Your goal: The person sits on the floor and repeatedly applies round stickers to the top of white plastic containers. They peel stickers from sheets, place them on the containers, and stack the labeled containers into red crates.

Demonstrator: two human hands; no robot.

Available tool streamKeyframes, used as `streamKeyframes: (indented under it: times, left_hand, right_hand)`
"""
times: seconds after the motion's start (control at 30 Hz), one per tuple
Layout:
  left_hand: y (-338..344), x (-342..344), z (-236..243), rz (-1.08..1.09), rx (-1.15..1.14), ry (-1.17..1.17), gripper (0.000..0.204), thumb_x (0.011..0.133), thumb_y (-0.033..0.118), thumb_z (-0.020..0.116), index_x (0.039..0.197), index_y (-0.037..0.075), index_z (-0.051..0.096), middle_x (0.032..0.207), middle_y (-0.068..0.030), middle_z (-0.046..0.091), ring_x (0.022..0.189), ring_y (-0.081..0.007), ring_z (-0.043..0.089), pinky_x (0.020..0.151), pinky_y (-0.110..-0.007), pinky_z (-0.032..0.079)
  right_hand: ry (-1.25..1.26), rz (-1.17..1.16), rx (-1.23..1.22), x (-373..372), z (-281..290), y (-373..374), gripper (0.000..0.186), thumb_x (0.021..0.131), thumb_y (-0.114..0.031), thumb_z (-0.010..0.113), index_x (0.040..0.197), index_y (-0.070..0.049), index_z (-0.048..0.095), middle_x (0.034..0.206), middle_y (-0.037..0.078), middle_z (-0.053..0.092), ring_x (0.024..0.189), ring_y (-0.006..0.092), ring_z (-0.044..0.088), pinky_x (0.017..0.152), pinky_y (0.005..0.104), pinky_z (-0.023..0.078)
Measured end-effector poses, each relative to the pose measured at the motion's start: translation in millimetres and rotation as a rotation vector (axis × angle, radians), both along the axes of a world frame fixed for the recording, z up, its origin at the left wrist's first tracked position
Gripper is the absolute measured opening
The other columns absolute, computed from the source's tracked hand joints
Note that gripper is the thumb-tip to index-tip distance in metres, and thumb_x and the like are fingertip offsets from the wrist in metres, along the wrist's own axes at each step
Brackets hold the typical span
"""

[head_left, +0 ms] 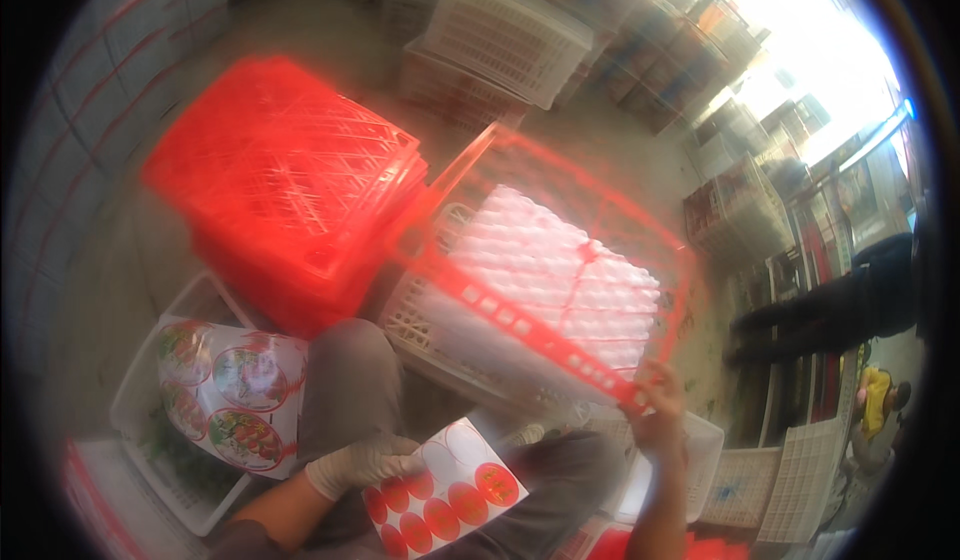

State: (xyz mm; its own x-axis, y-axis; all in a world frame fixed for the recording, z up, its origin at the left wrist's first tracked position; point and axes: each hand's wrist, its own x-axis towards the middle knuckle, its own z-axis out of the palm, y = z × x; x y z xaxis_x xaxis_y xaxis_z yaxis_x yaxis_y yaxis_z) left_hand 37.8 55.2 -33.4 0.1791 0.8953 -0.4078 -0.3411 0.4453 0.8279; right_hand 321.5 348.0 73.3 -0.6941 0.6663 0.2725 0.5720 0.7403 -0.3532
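Note:
My gloved left hand (355, 465) grips a white sheet (445, 490) of round red stickers over my lap. My right hand (655, 410) holds a corner of a red plastic crate (540, 335), tilted and blurred. The red crate is over a white crate (410, 325) holding white bumpy foam padding (540, 260); whether they touch I cannot tell. To the left stands a stack of red plastic crates (280, 170). In front of it, printed sheets with round fruit labels (250, 385) lie on a white bin (150, 480) with something green inside.
Stacked white crates (505, 40) stand behind. Piled cartons (100, 90) line the left. More crates (735, 210) are at the right, where a person's dark-clothed legs (820, 310) show. A yellow item (875, 405) sits at the far right. White baskets (730, 490) and red pieces are by my right arm.

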Motion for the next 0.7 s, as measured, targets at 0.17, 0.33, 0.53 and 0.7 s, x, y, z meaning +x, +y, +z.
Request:
streamKeyframes:
  times: [0.17, 0.33, 0.53, 0.7]
  left_hand:
    - [3, 6, 0, 0.026, -0.029, 0.068, 0.039, 0.099, 0.039, 0.057, 0.101, 0.002, 0.069, 0.087, 0.0006, 0.067, 0.078, -0.0063, 0.058, 0.072, -0.025, 0.048]
    - [3, 11, 0, 0.095, -0.071, 0.072, 0.038, 0.099, 0.037, 0.057, 0.099, 0.001, 0.069, 0.086, 0.0005, 0.067, 0.078, -0.0066, 0.058, 0.071, -0.024, 0.048]
    - [4, 12, 2, 0.120, -0.046, 0.041, 0.037, 0.099, 0.036, 0.057, 0.097, 0.001, 0.069, 0.085, 0.0012, 0.066, 0.079, -0.0068, 0.057, 0.072, -0.025, 0.048]
    - [3, 11, 6, 0.130, -0.011, 0.139, 0.041, 0.097, 0.041, 0.059, 0.092, 0.002, 0.069, 0.081, 0.0009, 0.065, 0.077, -0.0066, 0.056, 0.070, -0.024, 0.047]
  right_hand:
    - [-0.161, 0.045, 0.086, 19, -48, 2, 0.039, 0.061, -0.010, 0.083, 0.097, -0.006, 0.067, 0.124, 0.014, 0.058, 0.117, 0.0360, 0.055, 0.095, 0.0452, 0.047]
    - [-0.136, 0.045, 0.131, 26, -53, 9, 0.038, 0.062, -0.009, 0.082, 0.097, -0.006, 0.067, 0.126, 0.013, 0.058, 0.121, 0.0355, 0.054, 0.097, 0.0452, 0.046]
    - [-0.091, 0.051, 0.133, 32, -56, 7, 0.038, 0.061, -0.006, 0.081, 0.097, -0.006, 0.068, 0.127, 0.012, 0.058, 0.125, 0.0350, 0.052, 0.099, 0.0444, 0.046]
    - [-0.099, 0.042, 0.117, 31, -59, 6, 0.045, 0.058, -0.005, 0.083, 0.100, -0.005, 0.067, 0.128, 0.011, 0.058, 0.126, 0.0351, 0.051, 0.101, 0.0446, 0.045]
